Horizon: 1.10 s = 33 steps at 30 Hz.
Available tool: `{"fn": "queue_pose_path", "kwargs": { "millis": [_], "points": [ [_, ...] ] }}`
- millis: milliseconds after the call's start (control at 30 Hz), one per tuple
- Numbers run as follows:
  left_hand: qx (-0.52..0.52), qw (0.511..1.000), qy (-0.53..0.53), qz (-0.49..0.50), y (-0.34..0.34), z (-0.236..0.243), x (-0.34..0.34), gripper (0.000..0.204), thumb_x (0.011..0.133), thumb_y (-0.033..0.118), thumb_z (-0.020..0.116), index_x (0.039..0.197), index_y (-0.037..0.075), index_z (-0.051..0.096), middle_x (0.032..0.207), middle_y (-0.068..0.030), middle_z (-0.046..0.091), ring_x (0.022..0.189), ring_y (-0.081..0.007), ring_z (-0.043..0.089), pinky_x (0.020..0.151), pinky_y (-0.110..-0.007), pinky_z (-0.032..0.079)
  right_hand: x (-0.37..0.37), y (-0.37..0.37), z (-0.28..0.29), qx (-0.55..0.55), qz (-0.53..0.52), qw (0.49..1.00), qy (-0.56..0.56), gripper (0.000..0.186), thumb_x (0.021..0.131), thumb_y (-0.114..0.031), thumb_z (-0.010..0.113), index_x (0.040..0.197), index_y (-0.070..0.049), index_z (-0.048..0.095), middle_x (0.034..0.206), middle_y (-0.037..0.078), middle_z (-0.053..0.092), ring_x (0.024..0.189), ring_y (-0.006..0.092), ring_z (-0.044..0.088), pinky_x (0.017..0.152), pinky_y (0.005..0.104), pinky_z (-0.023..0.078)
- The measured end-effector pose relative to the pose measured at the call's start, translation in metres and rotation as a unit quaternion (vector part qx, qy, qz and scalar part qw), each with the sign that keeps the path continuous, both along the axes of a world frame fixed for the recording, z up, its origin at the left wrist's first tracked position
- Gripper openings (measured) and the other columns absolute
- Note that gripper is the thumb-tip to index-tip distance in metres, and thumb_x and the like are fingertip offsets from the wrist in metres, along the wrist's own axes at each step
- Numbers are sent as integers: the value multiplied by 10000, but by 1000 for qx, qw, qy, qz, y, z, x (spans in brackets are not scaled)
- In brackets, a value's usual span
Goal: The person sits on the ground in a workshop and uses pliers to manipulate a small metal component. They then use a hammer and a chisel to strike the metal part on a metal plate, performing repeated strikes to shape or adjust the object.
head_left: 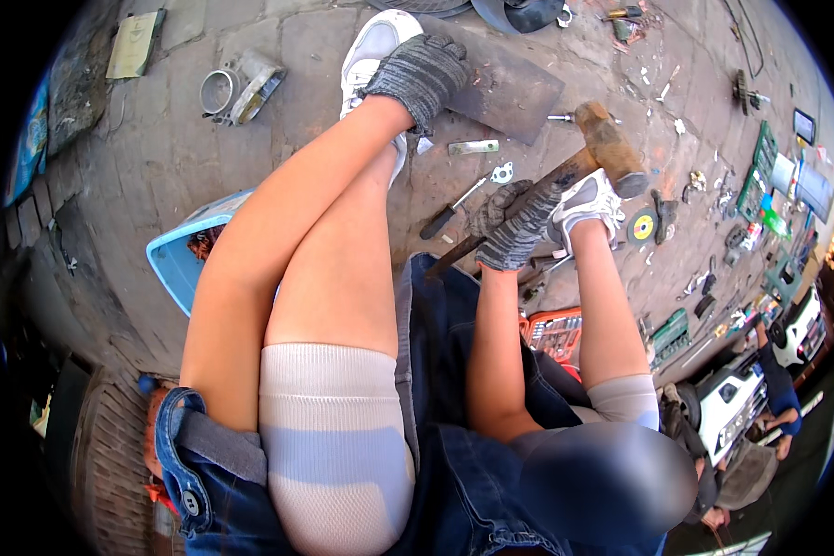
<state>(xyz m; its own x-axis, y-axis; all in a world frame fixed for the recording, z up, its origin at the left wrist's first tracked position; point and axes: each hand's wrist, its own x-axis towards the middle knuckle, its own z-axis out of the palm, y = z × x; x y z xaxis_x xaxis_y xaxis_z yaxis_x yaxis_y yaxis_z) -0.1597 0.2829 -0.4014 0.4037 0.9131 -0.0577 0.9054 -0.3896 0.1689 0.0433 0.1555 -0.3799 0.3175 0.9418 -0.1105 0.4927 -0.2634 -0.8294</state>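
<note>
My left hand (pixel 419 67), in a grey knit glove, reaches forward over my knee and grips the near edge of a dark flat metal plate (pixel 510 88) lying on the paved ground beside my white shoe (pixel 372 46). My right hand (pixel 514 227), also gloved, is closed around the wooden handle of a hammer (pixel 610 148). The hammer's rusty head is raised to the right of the plate, above my other shoe (pixel 588 199).
A screwdriver (pixel 449 213), a small metal strip (pixel 473 146) and a gasket (pixel 502 172) lie between my feet. A metal cylinder part (pixel 236 88) sits far left, a blue basin (pixel 183 259) by my left leg, an orange socket case (pixel 552 334) under my right. Tools, a cutting disc (pixel 641 225) and parked cars (pixel 737 398) lie to the right.
</note>
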Motion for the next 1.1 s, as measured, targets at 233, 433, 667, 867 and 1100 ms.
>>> {"fn": "queue_pose_path", "kwargs": {
  "millis": [233,433,667,867,1100],
  "points": [
    [-16,999,35,-26,10,6,10,196,781,98,502,944,84,610,1007,-75,587,985,-237,558,864,-336,441,-17,22,-6,-338,-297,843,295,554,869,-566,453,652,-63,536,502,54,471,424,196,489,378,338,370],
    [-32,999,-7,-9,9,18,9,195,780,86,501,944,71,605,1000,-83,586,977,-237,561,862,-339,442,8,23,31,-200,-180,846,460,532,885,-569,409,633,-103,466,450,18,401,325,161,340,309,277,260],
    [9,1000,-12,-7,7,0,10,192,770,89,517,933,81,618,981,-76,592,951,-233,576,831,-335,458,11,11,5,-46,-70,978,191,442,852,-550,498,732,-125,487,516,10,449,342,144,367,311,278,289],
    [21,1000,-7,-6,10,-1,13,174,754,92,536,897,83,635,968,-77,599,934,-235,584,801,-329,468,-13,12,31,-88,-46,970,223,204,902,-208,503,865,-11,543,717,116,559,613,229,535,573,302,444],
    [-24,1000,17,-1,7,8,13,210,760,96,537,961,93,598,1027,-63,577,985,-221,561,852,-330,448,-22,16,-21,-99,157,976,-117,274,896,-273,523,856,-3,547,673,110,556,579,224,522,539,327,432]
  ]
}}
